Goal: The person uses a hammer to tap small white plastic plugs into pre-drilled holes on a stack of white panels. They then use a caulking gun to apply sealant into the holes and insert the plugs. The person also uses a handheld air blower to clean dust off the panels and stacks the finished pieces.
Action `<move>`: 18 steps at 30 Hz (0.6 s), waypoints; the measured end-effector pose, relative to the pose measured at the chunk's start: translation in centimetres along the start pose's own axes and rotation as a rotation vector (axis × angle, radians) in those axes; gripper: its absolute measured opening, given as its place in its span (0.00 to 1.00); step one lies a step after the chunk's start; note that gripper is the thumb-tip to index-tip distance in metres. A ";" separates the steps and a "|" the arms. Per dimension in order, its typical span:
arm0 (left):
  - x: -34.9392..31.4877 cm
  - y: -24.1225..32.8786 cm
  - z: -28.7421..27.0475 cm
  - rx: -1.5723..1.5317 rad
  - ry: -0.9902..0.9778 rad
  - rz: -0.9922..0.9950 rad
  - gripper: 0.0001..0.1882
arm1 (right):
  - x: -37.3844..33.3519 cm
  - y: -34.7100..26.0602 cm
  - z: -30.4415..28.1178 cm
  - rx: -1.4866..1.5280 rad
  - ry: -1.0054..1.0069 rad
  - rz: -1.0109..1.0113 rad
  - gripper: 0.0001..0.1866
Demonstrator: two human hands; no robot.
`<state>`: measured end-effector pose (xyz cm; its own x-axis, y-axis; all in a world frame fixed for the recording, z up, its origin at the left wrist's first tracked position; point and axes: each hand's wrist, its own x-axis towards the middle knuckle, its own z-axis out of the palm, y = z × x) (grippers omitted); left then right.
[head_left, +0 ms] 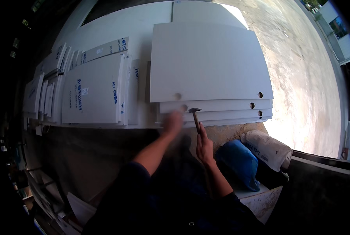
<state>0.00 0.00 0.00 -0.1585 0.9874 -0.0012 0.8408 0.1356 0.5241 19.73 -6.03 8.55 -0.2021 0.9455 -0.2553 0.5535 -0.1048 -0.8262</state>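
Grip: right hand [204, 147] closed round the handle of a small hammer [196, 117], head up, shaft roughly upright.
Hammer head: dark metal, just off the front edge of the stacked white panels [210, 62], over the lower panels' edges.
Left hand: left hand [173, 122] motion-blurred, at the panel stack's front edge, just left of the hammer; can't tell whether the fingers are open or pinching anything.
Panel stack: several white boards stepped on top of each other, round holes near the front corners; one hole [184, 107] sits right by the left hand.
Wrapped boards: film-covered white boards [92, 92] with blue print lie to the left, more standing on edge beyond them.
Blue bag: blue bag [237, 162] just right of the right forearm, low down.
White sack: white sack [267, 147] beside the blue bag, further right.
Ground: bare concrete floor [304, 78] on the right, sunlit.
Sleeves: dark, both forearms enter from the lower edge.
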 end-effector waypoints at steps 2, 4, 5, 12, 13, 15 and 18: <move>0.0 0.9 -0.7 -0.004 0.009 0.040 0.04 | -0.1 0.9 0.4 -0.099 -0.052 0.060 0.31; 0.5 0.2 -0.5 0.034 0.007 0.038 0.04 | 0.2 1.3 1.0 -0.155 -0.045 0.044 0.31; 0.8 -0.1 -0.3 0.052 0.006 0.038 0.04 | 0.4 1.4 1.2 -0.184 -0.041 0.037 0.31; 0.4 0.5 -0.9 0.035 0.020 0.087 0.04 | -0.4 1.0 2.8 -0.235 0.012 0.010 0.32; 0.4 0.2 -0.8 0.037 0.009 0.086 0.04 | -0.5 0.3 2.5 -0.227 0.040 -0.014 0.32; 0.1 -0.6 0.0 0.021 0.002 0.032 0.04 | -0.9 -1.3 2.1 -0.172 0.085 -0.032 0.32; 0.3 -0.9 1.1 -0.003 0.004 -0.026 0.04 | -0.7 -2.1 1.5 -0.187 0.078 0.011 0.32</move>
<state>-0.23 0.25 -1.44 -0.1820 0.9832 -0.0115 0.8347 0.1607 0.5267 17.47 -6.91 9.69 -0.1360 0.9663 -0.2184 0.6975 -0.0631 -0.7138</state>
